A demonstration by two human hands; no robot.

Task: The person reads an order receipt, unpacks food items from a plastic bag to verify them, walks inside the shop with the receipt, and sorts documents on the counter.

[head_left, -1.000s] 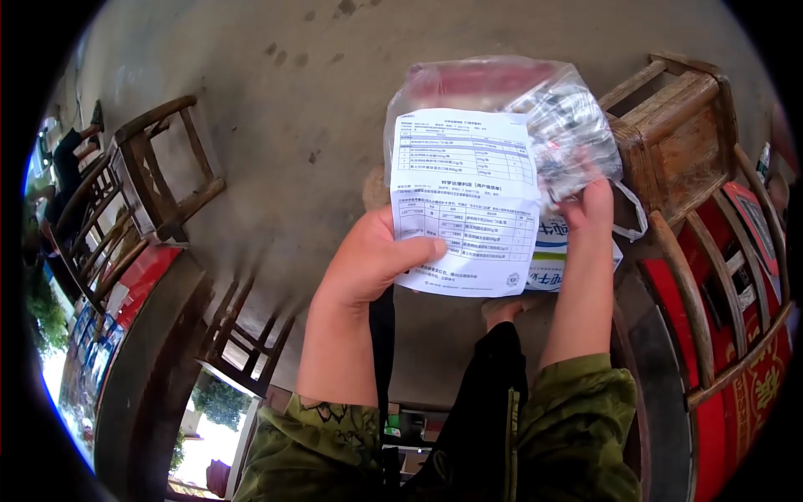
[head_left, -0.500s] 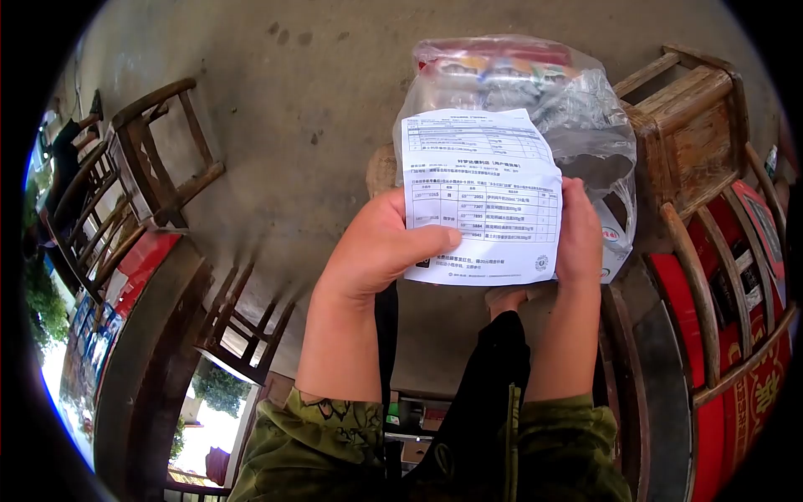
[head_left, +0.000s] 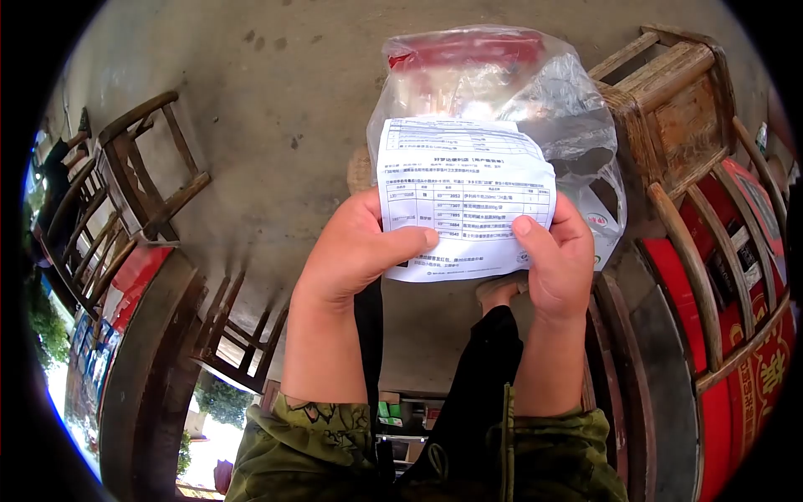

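A white printed paper with tables of text is held up in front of me, its top edge curling back. My left hand pinches its left edge, thumb on the printed face. On the right side, my right hand grips the edge, thumb on the front and fingers behind. Behind the paper lies a clear plastic bag with a red band at its top and packaged goods inside, partly hidden by the sheet.
A wooden stool stands at the upper right, above a wooden chair near red boxes. Another wooden chair is at the left, with a person's dark-clothed arm beyond it. A stool stands lower left.
My right hand has left the plastic bag and taken the paper's right edge, its thumb now on the front. The paper's top has bent back, and more of the bag shows.
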